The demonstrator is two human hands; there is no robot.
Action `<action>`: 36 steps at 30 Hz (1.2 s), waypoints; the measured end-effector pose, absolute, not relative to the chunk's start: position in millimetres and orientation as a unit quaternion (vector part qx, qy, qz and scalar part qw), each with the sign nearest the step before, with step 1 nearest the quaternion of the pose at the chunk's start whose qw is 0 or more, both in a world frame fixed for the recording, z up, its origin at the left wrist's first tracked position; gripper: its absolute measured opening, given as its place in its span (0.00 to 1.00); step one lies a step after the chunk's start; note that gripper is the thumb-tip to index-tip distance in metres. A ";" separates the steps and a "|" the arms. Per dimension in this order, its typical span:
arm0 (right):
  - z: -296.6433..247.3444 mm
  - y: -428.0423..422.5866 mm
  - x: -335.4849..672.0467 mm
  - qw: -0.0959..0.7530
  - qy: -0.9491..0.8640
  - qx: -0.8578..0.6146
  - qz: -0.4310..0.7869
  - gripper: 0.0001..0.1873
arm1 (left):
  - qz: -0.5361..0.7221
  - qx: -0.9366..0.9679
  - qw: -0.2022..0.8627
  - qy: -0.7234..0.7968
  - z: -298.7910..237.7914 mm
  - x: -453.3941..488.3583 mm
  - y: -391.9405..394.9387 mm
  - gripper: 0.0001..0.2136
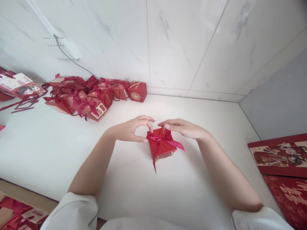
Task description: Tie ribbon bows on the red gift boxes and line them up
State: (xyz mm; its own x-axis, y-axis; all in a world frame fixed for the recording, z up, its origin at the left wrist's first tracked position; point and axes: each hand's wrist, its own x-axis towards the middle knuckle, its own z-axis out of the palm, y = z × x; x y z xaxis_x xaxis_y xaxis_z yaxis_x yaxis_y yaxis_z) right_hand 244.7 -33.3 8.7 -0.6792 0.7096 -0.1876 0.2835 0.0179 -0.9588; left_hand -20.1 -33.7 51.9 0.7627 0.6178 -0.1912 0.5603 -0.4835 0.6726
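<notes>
A small red gift box (163,145) stands on the white table in front of me. A pink-red satin ribbon bow (161,139) lies across its top, one tail hanging over the front and another sticking out to the right. My left hand (133,129) is at the box's back left corner, thumb and fingers curved apart, with the fingertips close to the ribbon. Over the back right of the box, my right hand (183,127) has its fingers stretched out and its thumb tip at the bow's loop. Whether the thumb presses the ribbon is unclear.
Several red ribboned gift boxes (83,95) are grouped at the back left, with one ribbonless box (137,91) at the group's right end. Printed gift bags (21,84) lie far left. Red printed panels (280,155) stand at the right. A cable (72,60) runs down the tiled wall.
</notes>
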 end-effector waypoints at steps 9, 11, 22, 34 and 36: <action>14.7 -34.8 249.2 0.167 -0.706 -0.364 0.584 0.28 | 0.092 0.844 0.414 0.328 36.1 -4.5 -34.8 0.10; 15.0 -34.2 250.0 0.163 -0.704 -0.362 0.588 0.28 | 0.132 0.832 0.426 0.330 34.2 -1.1 -35.7 0.10; 13.2 -31.6 250.2 0.187 -0.687 -0.343 0.613 0.18 | 0.184 0.763 0.550 0.285 17.7 2.7 -32.7 0.12; 22.6 -35.6 262.7 0.133 -0.634 -0.372 0.664 0.18 | 0.164 0.734 0.591 0.293 22.2 2.0 -35.1 0.13; 20.9 -35.3 260.3 0.144 -0.621 -0.363 0.680 0.17 | 0.141 0.722 0.603 0.310 23.0 2.0 -36.0 0.14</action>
State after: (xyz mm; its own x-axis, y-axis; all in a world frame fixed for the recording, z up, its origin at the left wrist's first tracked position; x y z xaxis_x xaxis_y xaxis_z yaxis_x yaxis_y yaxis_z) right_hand 260.3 -35.3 20.9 -0.6943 0.6472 -0.3147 0.2544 -0.1882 -0.9486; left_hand 2.0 -36.0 23.0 0.7682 0.6172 -0.1700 0.2771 -0.0813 0.9574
